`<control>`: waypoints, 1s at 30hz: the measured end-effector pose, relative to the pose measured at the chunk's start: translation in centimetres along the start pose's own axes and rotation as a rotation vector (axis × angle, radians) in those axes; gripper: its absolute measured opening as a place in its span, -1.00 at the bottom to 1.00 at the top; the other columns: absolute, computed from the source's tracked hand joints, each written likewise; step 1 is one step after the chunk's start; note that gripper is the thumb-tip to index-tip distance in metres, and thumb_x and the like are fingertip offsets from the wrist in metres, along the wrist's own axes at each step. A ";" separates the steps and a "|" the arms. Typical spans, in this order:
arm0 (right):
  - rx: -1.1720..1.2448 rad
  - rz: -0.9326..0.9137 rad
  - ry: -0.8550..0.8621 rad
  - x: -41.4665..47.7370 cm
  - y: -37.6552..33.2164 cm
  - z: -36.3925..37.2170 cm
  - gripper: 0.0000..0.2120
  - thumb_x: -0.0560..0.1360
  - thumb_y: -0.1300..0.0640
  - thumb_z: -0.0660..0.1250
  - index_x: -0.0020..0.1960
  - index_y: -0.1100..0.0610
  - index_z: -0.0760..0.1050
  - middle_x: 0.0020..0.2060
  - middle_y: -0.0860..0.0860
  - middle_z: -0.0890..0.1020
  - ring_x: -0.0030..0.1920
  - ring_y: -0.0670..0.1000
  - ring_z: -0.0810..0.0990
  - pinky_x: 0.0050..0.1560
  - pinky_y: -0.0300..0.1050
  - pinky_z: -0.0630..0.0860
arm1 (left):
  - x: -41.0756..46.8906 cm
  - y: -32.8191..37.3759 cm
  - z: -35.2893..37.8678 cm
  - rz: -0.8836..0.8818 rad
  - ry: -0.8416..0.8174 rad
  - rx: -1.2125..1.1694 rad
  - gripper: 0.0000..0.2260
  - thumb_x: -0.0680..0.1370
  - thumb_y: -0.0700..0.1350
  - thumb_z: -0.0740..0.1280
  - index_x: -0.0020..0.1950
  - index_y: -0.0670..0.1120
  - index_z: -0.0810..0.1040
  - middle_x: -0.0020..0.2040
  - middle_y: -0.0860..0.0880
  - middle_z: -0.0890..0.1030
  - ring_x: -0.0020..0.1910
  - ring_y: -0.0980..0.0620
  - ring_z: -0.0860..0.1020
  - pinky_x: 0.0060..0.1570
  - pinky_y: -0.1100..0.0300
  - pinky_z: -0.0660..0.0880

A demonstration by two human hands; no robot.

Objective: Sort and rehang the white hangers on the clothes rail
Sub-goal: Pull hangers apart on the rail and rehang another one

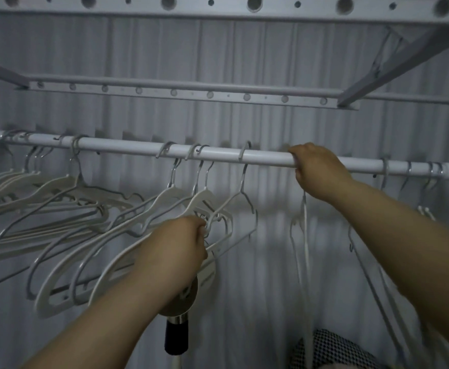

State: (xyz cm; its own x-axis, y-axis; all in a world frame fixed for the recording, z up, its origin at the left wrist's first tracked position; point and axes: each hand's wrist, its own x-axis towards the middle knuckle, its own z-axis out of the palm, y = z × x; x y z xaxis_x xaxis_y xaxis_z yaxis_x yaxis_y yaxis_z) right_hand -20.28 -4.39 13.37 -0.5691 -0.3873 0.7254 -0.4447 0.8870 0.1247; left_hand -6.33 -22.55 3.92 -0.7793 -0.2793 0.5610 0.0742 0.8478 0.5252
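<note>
Below right hand (320,171), blurred hangers (302,235)

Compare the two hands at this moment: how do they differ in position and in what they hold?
The left hand is below the clothes rail, while the right hand is up on it. The left hand grips a white hanger that is hooked on the rail; the right hand curls its fingers over the rail itself, above a thin hanger seen edge-on. Shared: both hands are closed on something.

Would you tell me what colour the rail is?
The rail is white; the head view shows it best.
</note>
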 end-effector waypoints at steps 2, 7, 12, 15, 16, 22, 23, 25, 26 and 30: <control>0.008 0.000 -0.003 -0.3 0.8 -0.1 -0.63 0.50 0.32 0.14 0.30 0.22 0.35 0.17 0.21 0.48 0.15 0.21 0.44 0.15 -0.07 0.28 | 0.9 1.2 0.2 -0.001 -0.008 -0.021 -0.82 0.57 -0.21 0.12 -0.06 -0.13 0.52 -0.10 -0.18 0.66 -0.32 -0.11 0.54 -0.11 -0.01 0.56; 0.031 -0.036 -0.021 -0.9 2.2 -0.6 -0.59 0.51 0.33 0.14 0.35 0.19 0.30 0.22 0.17 0.44 0.20 0.17 0.40 0.18 -0.13 0.24 | 3.6 3.4 1.0 -0.029 -0.075 -0.091 -0.81 0.55 -0.27 0.17 0.04 -0.26 0.55 -0.10 -0.20 0.68 -0.26 -0.17 0.63 -0.13 0.06 0.55; 0.054 -0.066 -0.038 -1.4 3.0 -0.8 -0.56 0.53 0.26 0.16 0.40 0.16 0.24 0.28 0.15 0.41 0.26 0.15 0.37 0.21 -0.15 0.21 | 3.5 2.9 3.5 -0.054 -0.156 -0.121 -0.83 0.57 -0.19 0.15 -0.05 -0.10 0.54 -0.18 -0.04 0.66 -0.40 0.00 0.57 -0.34 0.27 0.45; 0.114 -0.129 0.035 -2.0 2.7 -1.1 -0.55 0.51 0.23 0.21 0.39 0.18 0.27 0.31 0.13 0.40 0.31 0.12 0.33 0.27 -0.19 0.16 | 1.8 1.4 3.9 -0.050 -0.159 -0.127 -0.82 0.59 -0.17 0.13 -0.12 0.03 0.46 -0.31 0.13 0.57 -0.41 0.10 0.55 -0.33 0.27 0.46; 0.128 -0.165 0.065 -2.4 2.4 -1.3 -0.56 0.51 0.22 0.21 0.38 0.18 0.29 0.32 0.12 0.40 0.32 0.11 0.32 0.27 -0.20 0.14 | 1.1 0.9 3.9 -0.045 -0.157 -0.132 -0.82 0.58 -0.17 0.14 -0.12 0.03 0.48 -0.33 0.15 0.56 -0.40 0.11 0.54 -0.26 0.22 0.49; 0.128 -0.358 -0.274 -4.5 -0.5 -0.6 -0.54 0.56 0.16 0.13 0.45 0.08 0.18 0.43 0.04 0.29 0.38 0.06 0.31 0.34 -0.10 0.28 | -3.9 -1.6 3.2 -0.021 -0.151 -0.113 -0.80 0.55 -0.20 0.21 -0.10 0.03 0.58 -0.32 0.13 0.59 -0.43 0.24 0.55 -0.25 0.39 0.49; 0.115 -0.373 -0.343 -4.8 -0.9 -0.3 -0.51 0.57 0.17 0.13 0.47 0.08 0.12 0.45 0.03 0.24 0.39 0.07 0.30 0.35 -0.09 0.28 | -4.7 -1.8 3.0 -0.034 -0.150 -0.126 -0.80 0.55 -0.21 0.21 -0.08 0.03 0.58 -0.36 0.15 0.60 -0.46 0.29 0.54 -0.35 0.48 0.43; 0.098 -0.379 -0.435 -5.0 -1.3 0.4 -0.48 0.57 0.16 0.12 0.49 0.07 0.06 0.46 0.05 0.20 0.39 0.09 0.29 0.34 -0.08 0.28 | -6.3 -2.3 2.5 -0.058 -0.140 -0.152 -0.78 0.55 -0.22 0.21 -0.12 0.07 0.56 -0.44 0.20 0.61 -0.47 0.29 0.55 -0.44 0.51 0.38; 0.103 -0.370 -0.462 -5.2 -1.5 0.7 -0.50 0.57 0.16 0.12 0.48 0.07 0.08 0.45 0.07 0.23 0.38 0.10 0.31 0.32 -0.08 0.29 | -7.1 -2.5 2.2 -0.068 -0.141 -0.161 -0.76 0.55 -0.22 0.21 -0.16 0.11 0.53 -0.44 0.24 0.62 -0.46 0.27 0.56 -0.47 0.51 0.37; 0.198 -0.347 -0.512 -6.0 -2.2 0.7 -0.72 0.56 0.11 0.17 0.23 0.15 0.46 0.13 0.10 0.55 0.11 0.09 0.51 0.06 -0.13 0.40 | -9.9 -3.5 1.4 -0.121 -0.199 -0.221 -0.73 0.55 -0.25 0.20 -0.19 0.08 0.54 -0.32 0.25 0.66 -0.47 0.24 0.56 -0.49 0.50 0.37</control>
State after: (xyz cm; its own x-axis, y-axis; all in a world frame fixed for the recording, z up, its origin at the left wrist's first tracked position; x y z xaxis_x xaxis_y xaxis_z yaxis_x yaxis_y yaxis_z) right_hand -16.39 -4.15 8.31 -0.6051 -0.7577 0.2446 -0.7536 0.6441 0.1312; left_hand 0.31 -22.09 -4.36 -0.8954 -0.2603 0.3613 0.0897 0.6894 0.7188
